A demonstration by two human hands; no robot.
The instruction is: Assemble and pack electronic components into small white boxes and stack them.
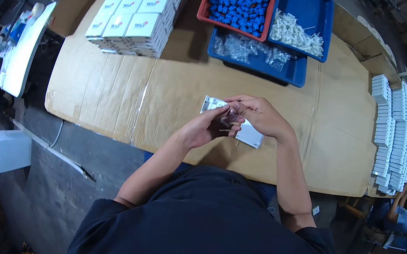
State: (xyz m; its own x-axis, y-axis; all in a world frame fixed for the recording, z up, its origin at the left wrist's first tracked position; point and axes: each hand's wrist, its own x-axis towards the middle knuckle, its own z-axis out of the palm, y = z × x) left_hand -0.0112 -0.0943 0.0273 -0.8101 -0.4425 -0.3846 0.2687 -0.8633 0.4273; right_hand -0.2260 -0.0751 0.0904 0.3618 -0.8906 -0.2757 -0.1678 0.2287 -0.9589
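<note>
My left hand (202, 129) and my right hand (265, 118) meet over the near middle of the cardboard-covered table. Their fingers are closed together on a small clear plastic bag (235, 113), partly hidden by the fingers; I cannot make out what is inside it. Under the hands lies a white box (250, 135). A white and grey printed part (211, 103) shows beyond the left fingers, and the hands cover where it meets the box.
Stacked white boxes (137, 5) stand back left. At the back are a red tray (203, 13) of blue parts, a blue tray (329, 24) of white pieces and a blue tray (298, 77) of clear bags. White box rows (394, 132) line the right. Co-workers sit at both sides.
</note>
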